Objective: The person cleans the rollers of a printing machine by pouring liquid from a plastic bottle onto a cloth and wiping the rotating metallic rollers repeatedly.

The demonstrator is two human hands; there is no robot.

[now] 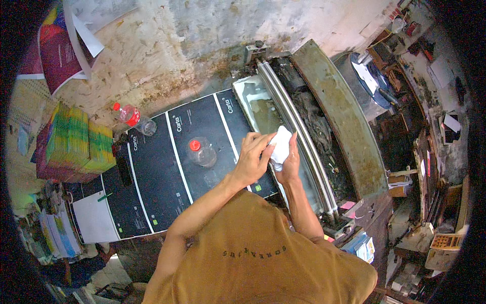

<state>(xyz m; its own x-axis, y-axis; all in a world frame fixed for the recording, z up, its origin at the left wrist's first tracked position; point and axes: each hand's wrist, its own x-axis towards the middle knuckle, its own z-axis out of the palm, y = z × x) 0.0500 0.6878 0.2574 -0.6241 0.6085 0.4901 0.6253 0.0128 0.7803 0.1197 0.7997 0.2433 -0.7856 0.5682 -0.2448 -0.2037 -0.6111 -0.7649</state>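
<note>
- Left hand (251, 158) and right hand (289, 163) close together, both pinching a white cloth (280, 143).
- Cloth up between the fingers, over the edge of the black sheets (202, 121), next to the metal rollers (298, 137).
- Bottle with red cap (201, 152) just left of the hands.

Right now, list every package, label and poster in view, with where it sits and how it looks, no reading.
Black sheets: flat on the table, white stripes, small green squares.
Standing bottle: on the sheets, clear, red cap.
Lying bottle: table's far edge, red label.
Poster: wall upper left, red and purple.
Printed stack: left, green-yellow edges.
White cloth: between both hands.
</note>
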